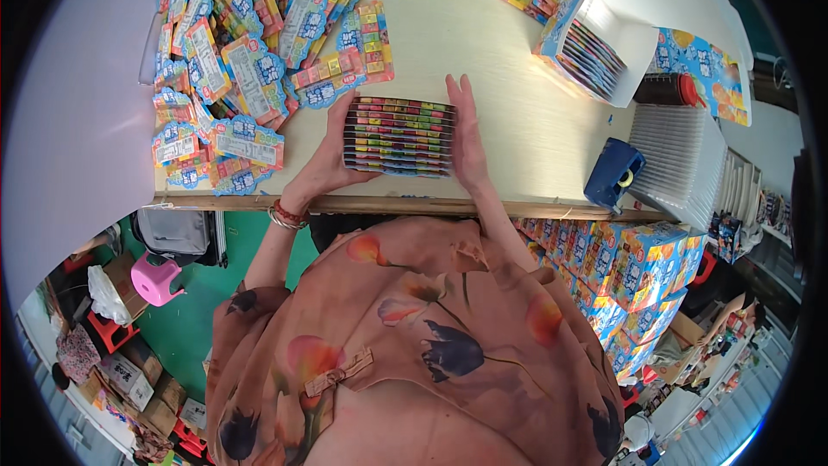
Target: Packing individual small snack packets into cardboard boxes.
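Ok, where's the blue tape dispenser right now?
In the head view, the blue tape dispenser sits near the table's front edge, on the person's right, beside the stack of clear trays.

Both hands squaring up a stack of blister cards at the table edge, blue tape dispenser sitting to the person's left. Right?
Not quite. In the head view the blue tape dispenser sits to the person's right. The rest holds: left hand and right hand press the stack of blister cards between them at the table edge.

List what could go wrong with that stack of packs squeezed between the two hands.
1. The stack of packs is pinched only at its ends by the left hand and right hand; middle packs might slide out.
2. It sits near the table edge, so loose packs could drop to the floor.
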Available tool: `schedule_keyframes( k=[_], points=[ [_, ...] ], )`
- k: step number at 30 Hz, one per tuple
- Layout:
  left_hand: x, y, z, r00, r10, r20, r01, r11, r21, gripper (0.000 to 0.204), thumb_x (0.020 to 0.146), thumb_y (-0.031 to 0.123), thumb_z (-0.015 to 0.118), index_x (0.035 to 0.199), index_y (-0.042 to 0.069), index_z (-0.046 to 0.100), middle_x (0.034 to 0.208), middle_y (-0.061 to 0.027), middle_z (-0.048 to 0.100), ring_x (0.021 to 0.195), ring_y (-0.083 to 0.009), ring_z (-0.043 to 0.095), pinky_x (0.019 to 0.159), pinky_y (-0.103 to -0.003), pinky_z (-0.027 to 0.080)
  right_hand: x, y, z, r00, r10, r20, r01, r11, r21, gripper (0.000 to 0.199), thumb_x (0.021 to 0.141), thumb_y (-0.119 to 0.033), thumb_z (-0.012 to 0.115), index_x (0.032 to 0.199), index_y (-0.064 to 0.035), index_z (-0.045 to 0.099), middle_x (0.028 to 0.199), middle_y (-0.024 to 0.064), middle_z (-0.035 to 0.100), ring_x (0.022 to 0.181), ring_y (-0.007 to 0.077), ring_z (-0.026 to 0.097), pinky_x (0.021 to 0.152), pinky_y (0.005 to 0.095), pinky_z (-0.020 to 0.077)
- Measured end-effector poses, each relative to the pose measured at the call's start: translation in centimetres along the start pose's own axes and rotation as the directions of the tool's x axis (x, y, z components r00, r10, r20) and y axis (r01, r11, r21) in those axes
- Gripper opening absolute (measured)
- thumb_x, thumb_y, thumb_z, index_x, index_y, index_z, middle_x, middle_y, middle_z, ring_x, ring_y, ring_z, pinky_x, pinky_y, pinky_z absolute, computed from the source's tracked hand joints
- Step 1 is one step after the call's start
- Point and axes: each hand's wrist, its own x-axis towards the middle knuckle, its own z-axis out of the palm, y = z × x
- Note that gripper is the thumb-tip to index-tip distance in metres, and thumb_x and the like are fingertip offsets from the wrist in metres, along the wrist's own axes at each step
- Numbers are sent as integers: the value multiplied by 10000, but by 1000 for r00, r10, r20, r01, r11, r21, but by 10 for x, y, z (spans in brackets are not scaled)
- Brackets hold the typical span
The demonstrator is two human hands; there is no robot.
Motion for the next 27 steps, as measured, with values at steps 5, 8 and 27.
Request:
schedule_keyframes(
  k=[5,8,27],
  points=[
    [1,3,-1,1000,-23,-10,23,1000,10,1221,574,142,888,1488,51,84,1459,-190,256,1356,-340,304,1127,-406,279,3,-5,-29,993,108,40,-109,993,37,647,993,-437,411,1470,-22,271,1480,182,361,1400,251,285,1160,373,154],
    [0,3,0,999,-31,-8,30,999,-26,1221,570,147,890,1487,52,90,1461,-190,253,1362,-340,296,1129,-405,277,3,-7,-35,986,168,-26,-165,982,88,553,977,-358,494,1399,-13,404,1378,173,493,1319,242,420,1135,373,253],
    [1,4,0,999,-28,-22,28,999,-19,1201,578,157,886,1483,50,104,1456,-190,252,1347,-325,325,1109,-391,310,7,-11,-42,973,232,21,-232,973,8,552,856,-117,675,1356,-19,463,1321,143,547,1260,220,486,1097,346,357]
  ],
)
